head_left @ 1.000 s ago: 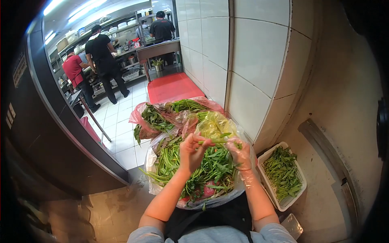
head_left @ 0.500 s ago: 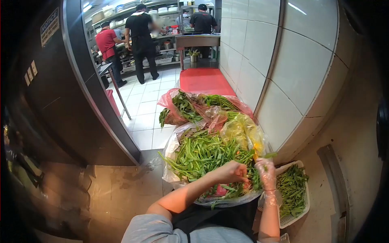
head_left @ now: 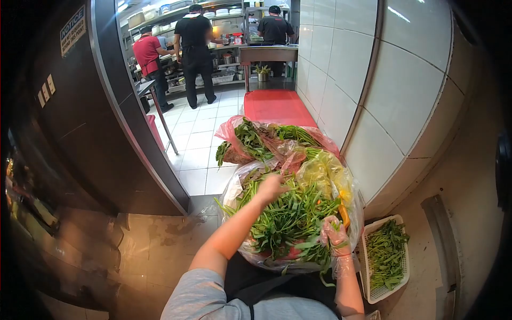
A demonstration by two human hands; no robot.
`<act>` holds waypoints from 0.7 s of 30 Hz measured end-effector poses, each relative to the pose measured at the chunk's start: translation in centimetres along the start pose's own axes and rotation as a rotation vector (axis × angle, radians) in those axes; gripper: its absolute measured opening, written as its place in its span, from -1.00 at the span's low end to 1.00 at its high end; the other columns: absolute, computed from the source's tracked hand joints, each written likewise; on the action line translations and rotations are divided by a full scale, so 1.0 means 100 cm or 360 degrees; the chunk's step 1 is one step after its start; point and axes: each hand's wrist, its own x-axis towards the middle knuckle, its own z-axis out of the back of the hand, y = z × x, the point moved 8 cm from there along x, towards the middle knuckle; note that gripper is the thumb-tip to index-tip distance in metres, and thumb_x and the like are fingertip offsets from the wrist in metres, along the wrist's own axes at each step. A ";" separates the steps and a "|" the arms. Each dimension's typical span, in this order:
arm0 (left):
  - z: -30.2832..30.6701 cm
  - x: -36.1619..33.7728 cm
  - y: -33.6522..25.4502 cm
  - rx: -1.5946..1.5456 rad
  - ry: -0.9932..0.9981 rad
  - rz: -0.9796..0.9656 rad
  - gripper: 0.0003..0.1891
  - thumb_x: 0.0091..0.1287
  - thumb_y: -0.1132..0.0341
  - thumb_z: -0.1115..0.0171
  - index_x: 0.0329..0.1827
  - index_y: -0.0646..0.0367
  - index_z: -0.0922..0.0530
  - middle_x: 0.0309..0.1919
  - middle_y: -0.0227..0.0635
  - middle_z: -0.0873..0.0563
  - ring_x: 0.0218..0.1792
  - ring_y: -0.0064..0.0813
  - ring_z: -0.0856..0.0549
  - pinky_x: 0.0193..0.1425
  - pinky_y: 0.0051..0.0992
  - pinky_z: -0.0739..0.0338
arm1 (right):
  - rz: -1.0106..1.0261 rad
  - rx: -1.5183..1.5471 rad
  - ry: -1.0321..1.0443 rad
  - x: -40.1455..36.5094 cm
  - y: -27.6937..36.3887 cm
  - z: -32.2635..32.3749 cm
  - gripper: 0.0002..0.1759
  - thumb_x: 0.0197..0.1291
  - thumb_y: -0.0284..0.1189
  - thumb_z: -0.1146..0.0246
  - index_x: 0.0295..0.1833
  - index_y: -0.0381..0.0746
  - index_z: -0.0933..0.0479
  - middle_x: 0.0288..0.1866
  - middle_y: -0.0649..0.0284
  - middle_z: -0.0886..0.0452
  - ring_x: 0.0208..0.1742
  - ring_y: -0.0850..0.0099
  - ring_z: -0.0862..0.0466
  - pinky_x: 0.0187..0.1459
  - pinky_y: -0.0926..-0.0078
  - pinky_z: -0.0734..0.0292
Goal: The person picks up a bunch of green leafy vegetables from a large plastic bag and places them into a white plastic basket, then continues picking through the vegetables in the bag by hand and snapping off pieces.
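Note:
Long green leafy stems (head_left: 282, 218) lie heaped in a large open clear plastic bag in front of me. My left hand (head_left: 272, 189), bare, is over the upper part of the heap, its fingers blurred by motion. At the heap's right side my right hand (head_left: 334, 234), in a clear plastic glove, is closed around some green stems. An orange-yellow object (head_left: 344, 216) shows just above it, beside a yellow plastic bag (head_left: 320, 172). Behind the heap lies a pink plastic bag (head_left: 229, 129) with more greens.
A white basket (head_left: 364, 256) of leafy stems stands at the right. Beyond the bags is a red board (head_left: 277, 108) by a tiled wall (head_left: 384, 80). Three people, one in red (head_left: 146, 53), stand near the kitchen shelves. A dark panel (head_left: 58, 144) is at the left.
My left hand has moved from beside my right hand up and left over the heap. My right hand has come slightly down and left. The view has shifted a little.

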 end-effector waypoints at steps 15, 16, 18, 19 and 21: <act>0.058 -0.012 0.092 0.0235 0.0247 0.0363 -0.61 -0.07 0.39 -0.40 -0.10 0.25 -0.69 -0.34 -0.14 -0.76 -0.28 -0.32 -0.74 -0.11 -0.40 -0.61 | -0.0107 -0.0367 -0.0365 -0.018 0.067 -0.049 -0.67 0.12 -0.41 -0.41 -0.03 -0.16 -0.49 -0.58 0.43 -0.50 -0.63 0.65 -0.43 -0.54 0.64 -0.32; 0.069 -0.018 0.079 0.0199 0.0242 0.0320 -0.58 -0.10 0.36 -0.43 -0.09 0.24 -0.69 -0.37 -0.19 -0.76 -0.33 -0.41 -0.75 -0.14 -0.45 -0.62 | -0.0104 -0.0389 -0.0363 -0.019 0.068 -0.049 -0.68 0.12 -0.40 -0.41 -0.04 -0.16 -0.49 -0.58 0.42 -0.50 -0.62 0.65 -0.43 -0.53 0.63 -0.32; 0.091 -0.029 0.045 -0.0014 0.0296 0.0317 -0.58 -0.04 0.38 -0.46 -0.06 0.28 -0.67 -0.39 -0.24 -0.76 -0.38 -0.50 -0.74 -0.22 -0.50 -0.61 | -0.0131 -0.0326 -0.0374 -0.019 0.066 -0.048 -0.68 0.12 -0.40 -0.41 -0.04 -0.17 -0.50 -0.58 0.43 -0.49 -0.63 0.65 -0.42 -0.53 0.63 -0.31; 0.106 -0.034 0.021 -0.0121 0.0323 0.0311 -0.59 -0.01 0.39 -0.47 -0.05 0.30 -0.66 -0.40 -0.26 -0.76 -0.40 -0.55 -0.73 -0.26 -0.52 -0.61 | -0.0140 -0.0294 -0.0381 -0.019 0.066 -0.047 -0.68 0.12 -0.40 -0.41 -0.04 -0.17 -0.50 -0.59 0.43 -0.49 -0.63 0.66 -0.41 -0.53 0.63 -0.30; 0.148 -0.049 -0.050 -0.0710 0.0280 0.0058 -0.60 0.07 0.43 -0.46 0.00 0.35 -0.64 -0.41 -0.26 -0.76 -0.40 -0.55 -0.74 -0.30 -0.55 -0.61 | -0.0183 -0.0466 -0.0432 -0.014 0.052 -0.024 -0.70 0.11 -0.41 -0.41 -0.06 -0.17 -0.51 -0.56 0.44 -0.50 -0.61 0.66 -0.41 -0.52 0.65 -0.29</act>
